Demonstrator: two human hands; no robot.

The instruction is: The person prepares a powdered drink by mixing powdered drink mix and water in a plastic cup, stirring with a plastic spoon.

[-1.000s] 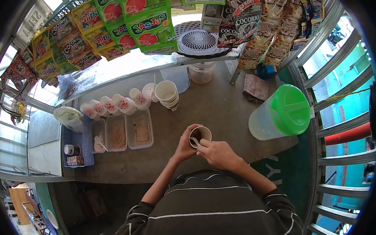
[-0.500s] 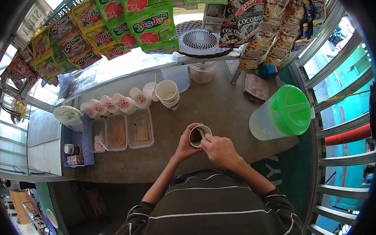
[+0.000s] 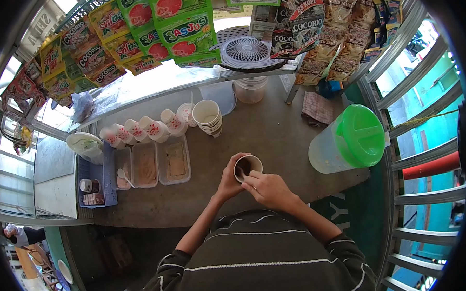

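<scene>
Hands first: our left hand (image 3: 228, 181) wraps around the side of a paper cup (image 3: 247, 168) standing on the grey counter (image 3: 274, 138), and our right hand (image 3: 269, 189) pinches a spoon (image 3: 246, 175) whose bowl dips into the brown drink inside. Right of the cup stands a clear pitcher with a green lid (image 3: 350, 139). Left of the cup lie two open plastic tubs of powder (image 3: 158, 162). Beyond the cup rises a stack of paper cups (image 3: 207, 117), with a row of sealed cups (image 3: 138, 130) further left. Farthest behind the cup, drink sachets (image 3: 176, 28) hang overhead.
</scene>
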